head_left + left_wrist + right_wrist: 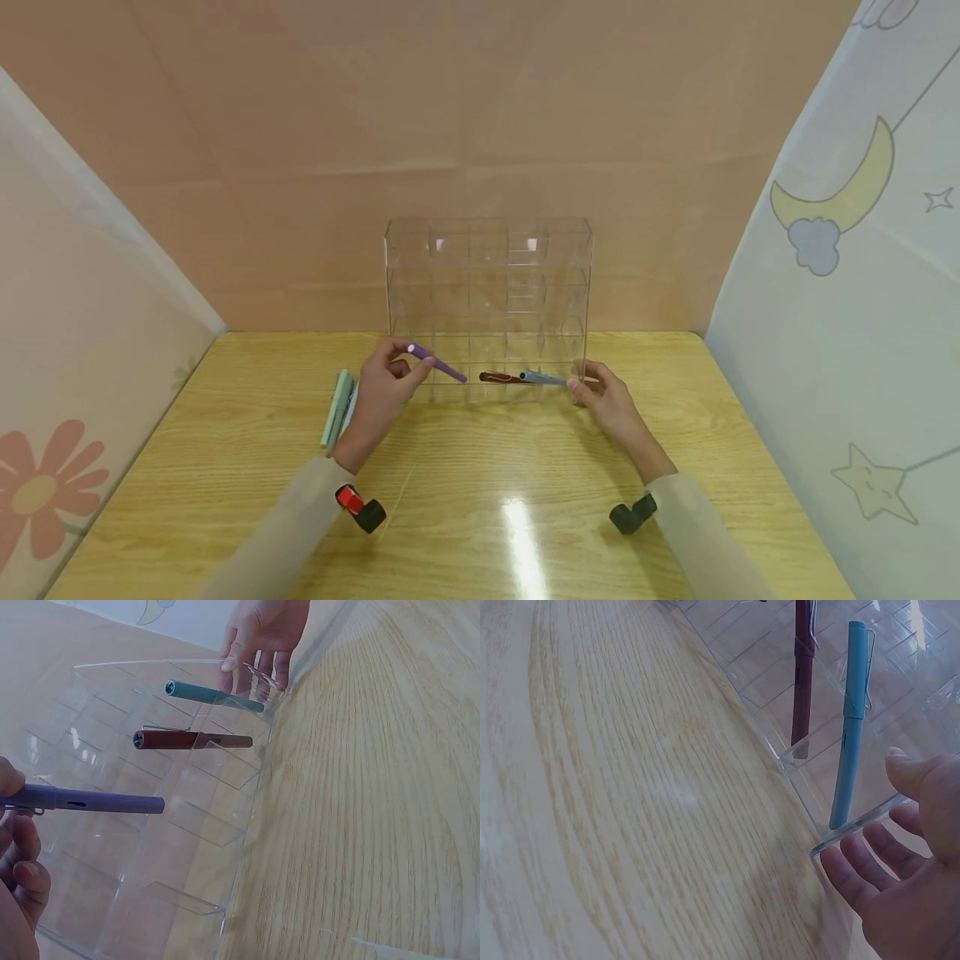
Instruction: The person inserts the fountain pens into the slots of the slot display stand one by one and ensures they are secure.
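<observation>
My left hand pinches a purple pen between thumb and fingers, its free end pointing right, in front of a clear acrylic rack. My right hand is at the rack's lower right side. Its fingers lie along the outside of the side panel, with the thumb apart from them on the other side. A dark red pen and a blue pen lie in neighbouring bottom compartments, their capped ends sticking out the front. The blue one is nearest my right hand.
Light green pens and a pale one lie on the wooden table, left of my left hand and partly covered by it. A plain cloth backdrop hangs behind the rack, with patterned side walls on both sides.
</observation>
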{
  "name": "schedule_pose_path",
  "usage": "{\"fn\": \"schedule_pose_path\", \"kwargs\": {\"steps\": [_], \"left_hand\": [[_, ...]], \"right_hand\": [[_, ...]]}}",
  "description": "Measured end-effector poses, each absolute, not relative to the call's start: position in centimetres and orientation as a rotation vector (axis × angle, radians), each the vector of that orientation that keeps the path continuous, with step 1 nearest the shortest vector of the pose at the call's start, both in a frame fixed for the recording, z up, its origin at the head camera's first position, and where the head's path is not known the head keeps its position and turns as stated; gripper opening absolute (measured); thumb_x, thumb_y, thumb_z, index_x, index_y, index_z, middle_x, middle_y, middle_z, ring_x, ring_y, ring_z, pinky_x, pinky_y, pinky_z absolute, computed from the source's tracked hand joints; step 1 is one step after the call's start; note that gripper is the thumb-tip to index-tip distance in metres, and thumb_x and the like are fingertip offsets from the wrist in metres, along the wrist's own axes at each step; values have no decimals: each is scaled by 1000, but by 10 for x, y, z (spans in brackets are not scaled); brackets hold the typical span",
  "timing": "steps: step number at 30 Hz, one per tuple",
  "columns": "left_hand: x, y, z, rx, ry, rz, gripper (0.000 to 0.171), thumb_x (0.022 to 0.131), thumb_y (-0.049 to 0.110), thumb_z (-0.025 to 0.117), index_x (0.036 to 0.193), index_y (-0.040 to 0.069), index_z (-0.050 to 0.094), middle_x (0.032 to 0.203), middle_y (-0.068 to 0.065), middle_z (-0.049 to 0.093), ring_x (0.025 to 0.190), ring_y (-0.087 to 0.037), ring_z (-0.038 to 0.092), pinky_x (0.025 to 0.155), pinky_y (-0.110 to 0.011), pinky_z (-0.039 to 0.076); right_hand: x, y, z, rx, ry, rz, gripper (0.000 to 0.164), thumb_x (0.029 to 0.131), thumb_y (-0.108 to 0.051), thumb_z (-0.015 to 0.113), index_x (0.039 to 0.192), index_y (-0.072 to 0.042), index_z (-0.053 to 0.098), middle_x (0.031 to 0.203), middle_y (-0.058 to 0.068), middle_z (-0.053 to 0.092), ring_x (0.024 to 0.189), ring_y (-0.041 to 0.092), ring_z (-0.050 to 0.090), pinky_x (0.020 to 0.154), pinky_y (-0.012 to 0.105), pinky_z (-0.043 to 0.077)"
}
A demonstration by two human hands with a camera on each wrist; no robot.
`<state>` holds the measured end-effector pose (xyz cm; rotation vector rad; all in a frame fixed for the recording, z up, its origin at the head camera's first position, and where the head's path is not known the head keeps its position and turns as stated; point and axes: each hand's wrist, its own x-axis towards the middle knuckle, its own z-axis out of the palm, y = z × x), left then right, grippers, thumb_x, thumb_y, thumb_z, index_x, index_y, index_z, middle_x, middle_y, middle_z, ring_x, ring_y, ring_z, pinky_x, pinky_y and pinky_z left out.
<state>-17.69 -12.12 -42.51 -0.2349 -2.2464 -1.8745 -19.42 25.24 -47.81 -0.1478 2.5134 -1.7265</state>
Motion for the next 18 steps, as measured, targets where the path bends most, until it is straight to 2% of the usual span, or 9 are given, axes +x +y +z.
{"fn": "schedule_pose_path", "kwargs": {"steps": [6, 11, 18], "left_hand": [[-179, -116, -429, -237, -2259, -1883, 21, 100, 17, 76, 117, 12, 65, 64, -1, 51, 53, -6, 35, 50, -22, 29], [-180, -111, -432, -286, -2272, -1830, 22, 100, 16, 77, 117, 9, 66, 62, 0, 46, 53, -5, 33, 50, -22, 28], [-178, -107, -437, -336, -2366, -1776, 20, 101, 26, 76, 117, 20, 67, 78, -3, 57, 59, -9, 38, 53, -23, 32]], "right_hand": [[-195, 253, -480, -137, 2519, -1713, 62, 110, -30, 61, 159, 2, 39, 160, 26, 45, 146, 47, 51, 96, 33, 62], [-195, 253, -481, -130, 2525, -1709, 62, 110, -31, 61, 158, 1, 39, 159, 26, 46, 146, 46, 51, 95, 31, 62], [-195, 254, -481, -144, 2528, -1708, 62, 110, -29, 61, 158, 4, 39, 160, 27, 45, 144, 48, 52, 96, 34, 62]]}}
